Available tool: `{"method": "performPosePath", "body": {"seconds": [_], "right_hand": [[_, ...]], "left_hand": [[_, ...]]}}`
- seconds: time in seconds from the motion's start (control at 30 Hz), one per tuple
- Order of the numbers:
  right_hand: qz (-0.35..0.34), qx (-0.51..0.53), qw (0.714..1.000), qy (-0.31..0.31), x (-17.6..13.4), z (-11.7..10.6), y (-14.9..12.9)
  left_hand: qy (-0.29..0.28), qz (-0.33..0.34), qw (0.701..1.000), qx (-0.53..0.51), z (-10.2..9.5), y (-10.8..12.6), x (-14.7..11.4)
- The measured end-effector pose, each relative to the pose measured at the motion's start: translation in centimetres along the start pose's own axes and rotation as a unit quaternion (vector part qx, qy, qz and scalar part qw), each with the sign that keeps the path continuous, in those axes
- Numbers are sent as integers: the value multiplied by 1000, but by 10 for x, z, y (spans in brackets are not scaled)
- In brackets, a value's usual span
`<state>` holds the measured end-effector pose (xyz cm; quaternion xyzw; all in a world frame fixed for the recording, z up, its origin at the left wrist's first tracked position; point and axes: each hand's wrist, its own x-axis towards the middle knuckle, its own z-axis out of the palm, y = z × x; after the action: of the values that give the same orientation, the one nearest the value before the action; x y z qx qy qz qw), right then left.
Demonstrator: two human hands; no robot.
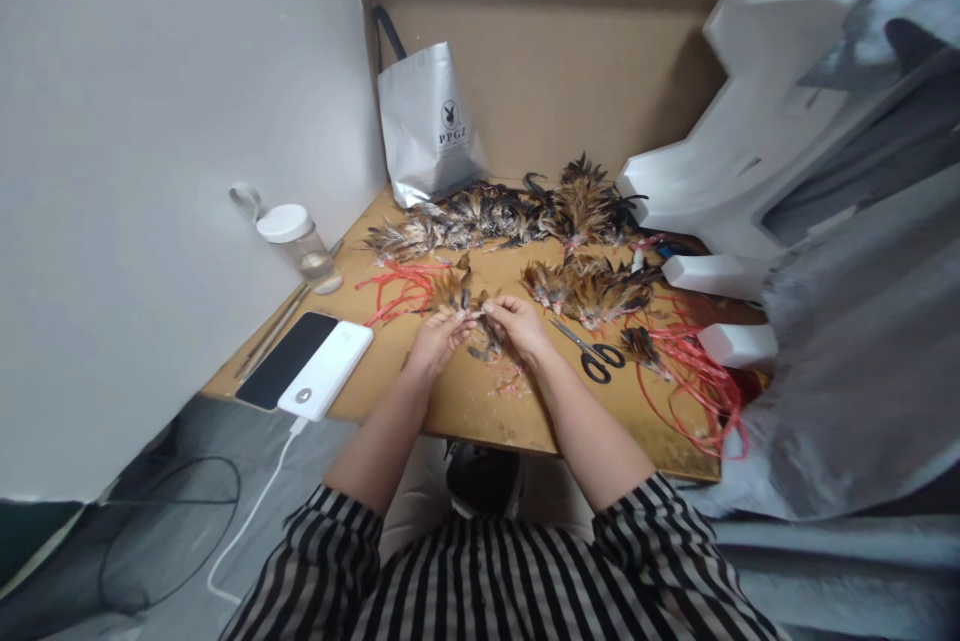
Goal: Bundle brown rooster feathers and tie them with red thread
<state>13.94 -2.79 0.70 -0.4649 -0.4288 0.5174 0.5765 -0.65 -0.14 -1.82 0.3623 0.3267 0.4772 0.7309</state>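
Over the front middle of the wooden table, my left hand (437, 343) is closed in a pinch on a small bunch of brown feathers (450, 289), which fans out above its fingers. Close beside it, almost touching, my right hand (523, 329) pinches at the base of the feathers; what exactly lies between its fingertips is too small to make out. Loose dark feathers (491, 339) show just below the fingertips. Black-handled scissors (590, 351) lie to the right of my right hand, blades partly apart. Behind them is a pile of brown feather bunches (589, 289).
Red plastic strips (405, 289) lie left of my hands, with a larger tangle (701, 381) at right. A long feather heap (487, 214) spans the back before a silver bag (427, 131). A bottle (300, 246), phone (285, 361) and power bank (326, 371) are left; white foam (757, 111) stands right.
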Motion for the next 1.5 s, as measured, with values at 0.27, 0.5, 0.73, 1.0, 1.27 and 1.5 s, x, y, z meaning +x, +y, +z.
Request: {"method": "performPosePath", "body": {"seconds": [0.27,0.5,0.73,1.0,1.27,1.5], "right_hand": [[-69,-82,994,10,-3,2,-6],[-55,-74,996,-8,-1,4,1],[-12,-49,999,-3,-2,9,3],[-27,-27,999,23,-1,9,12],[-22,-17,999,17,-2,12,14],[-60,-112,989,71,6,1,12]], "left_hand": [[-29,-9,996,83,6,2,-6],[-30,-8,995,98,10,2,-6],[-20,6,993,112,9,-1,-3],[-34,2,991,126,9,0,-5],[-41,8,986,159,7,-1,-4],[50,67,991,101,4,7,-4]]}}
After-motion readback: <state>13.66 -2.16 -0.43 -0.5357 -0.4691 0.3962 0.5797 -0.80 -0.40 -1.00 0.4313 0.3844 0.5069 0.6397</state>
